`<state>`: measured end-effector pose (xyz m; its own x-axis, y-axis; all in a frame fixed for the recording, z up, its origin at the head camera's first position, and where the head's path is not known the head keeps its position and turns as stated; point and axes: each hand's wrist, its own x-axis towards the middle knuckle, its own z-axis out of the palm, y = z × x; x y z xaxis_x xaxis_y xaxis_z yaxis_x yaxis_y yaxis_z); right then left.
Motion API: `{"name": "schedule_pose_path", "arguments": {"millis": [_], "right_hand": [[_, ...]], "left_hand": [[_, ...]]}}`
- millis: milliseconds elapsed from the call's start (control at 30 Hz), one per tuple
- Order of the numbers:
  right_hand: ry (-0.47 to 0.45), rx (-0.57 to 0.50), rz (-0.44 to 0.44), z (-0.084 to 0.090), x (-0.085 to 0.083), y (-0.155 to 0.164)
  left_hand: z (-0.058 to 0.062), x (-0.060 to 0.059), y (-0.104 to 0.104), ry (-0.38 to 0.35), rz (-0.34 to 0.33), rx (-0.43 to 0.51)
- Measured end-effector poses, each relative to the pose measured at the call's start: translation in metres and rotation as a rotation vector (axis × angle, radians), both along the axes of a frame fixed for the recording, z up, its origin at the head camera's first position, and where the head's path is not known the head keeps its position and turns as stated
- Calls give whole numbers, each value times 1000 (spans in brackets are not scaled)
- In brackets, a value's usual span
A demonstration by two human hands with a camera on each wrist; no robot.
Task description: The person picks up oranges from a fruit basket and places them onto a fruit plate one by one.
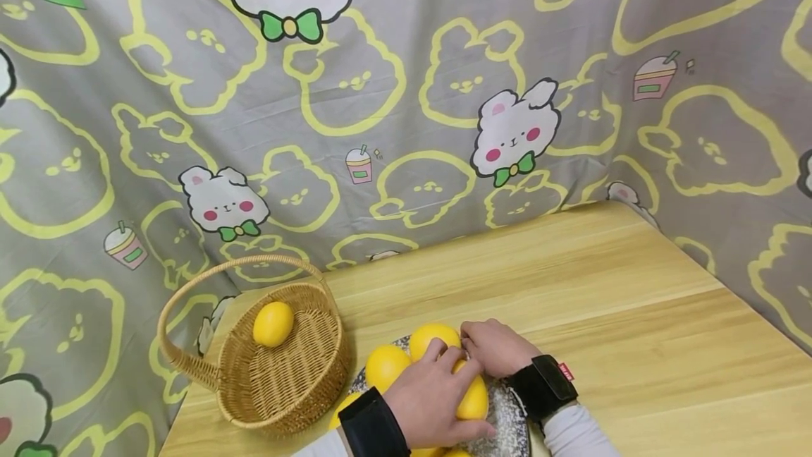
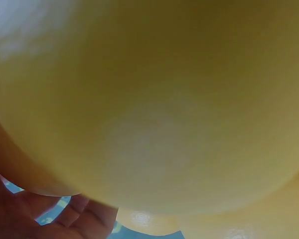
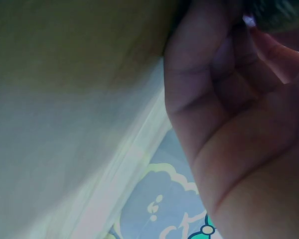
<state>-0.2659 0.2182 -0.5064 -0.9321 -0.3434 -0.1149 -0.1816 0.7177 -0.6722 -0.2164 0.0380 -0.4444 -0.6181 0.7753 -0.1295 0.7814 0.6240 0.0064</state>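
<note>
In the head view, my left hand (image 1: 431, 397) reaches over a speckled black-and-white plate (image 1: 512, 425) heaped with several lemons. Its fingers and thumb curl round one lemon (image 1: 472, 399) on the plate's right side. That yellow skin fills most of the left wrist view (image 2: 154, 119). On the far right of the plate, my right hand (image 1: 497, 348) grips the rim; the right wrist view shows its curled fingers (image 3: 189, 79) at the dark speckled edge. Other lemons (image 1: 387, 367) lie beyond and below the left hand, partly covered by it.
Left of the plate stands a round wicker basket (image 1: 339, 365) with a tall arched handle (image 1: 254, 259). A single lemon (image 1: 273, 324) lies inside it, toward the back left. The wooden table (image 1: 634, 316) meets a patterned grey curtain (image 1: 406, 132) at the back and sides.
</note>
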Motion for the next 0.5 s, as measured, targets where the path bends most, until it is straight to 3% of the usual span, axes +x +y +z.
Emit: {"name": "schedule_pose_path", "arguments": {"millis": [167,500], "right_hand": [[-3,-1,-4,-1,0,1],[17,23,-11,0,0,0]], "left_hand": [[-1,0,1,8,1,3],[-9,2,2,148,-85,-8]]}}
